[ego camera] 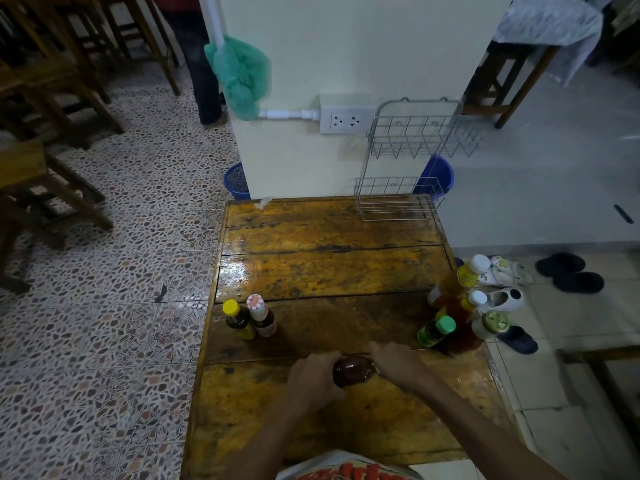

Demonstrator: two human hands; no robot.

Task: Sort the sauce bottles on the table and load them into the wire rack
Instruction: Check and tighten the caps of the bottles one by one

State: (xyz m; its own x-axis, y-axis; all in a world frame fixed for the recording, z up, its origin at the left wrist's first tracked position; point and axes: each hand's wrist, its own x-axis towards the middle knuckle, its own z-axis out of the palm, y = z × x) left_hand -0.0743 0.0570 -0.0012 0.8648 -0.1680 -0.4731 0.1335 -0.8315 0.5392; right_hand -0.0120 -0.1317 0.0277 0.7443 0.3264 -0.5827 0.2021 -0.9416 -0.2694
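Note:
A dark brown sauce bottle (353, 370) lies low over the near middle of the wooden table (329, 268). My left hand (313, 379) grips its left end and my right hand (394, 363) grips its right end, hiding the cap. Two dark bottles stand at the table's left edge, one with a yellow cap (238, 318), one with a red-and-white cap (261, 315). Several bottles cluster at the right edge, among them a green-capped bottle (436, 330) and a tall amber bottle (457, 282). The two-tier wire rack (408, 161) stands at the far right corner with nothing in it.
A wall pillar with a power socket (344, 121) rises behind the table's far edge. Blue baskets (237, 181) sit on the floor beside it. Wooden chairs (52, 133) stand to the left. Shoes and slippers (568, 271) lie on the floor to the right.

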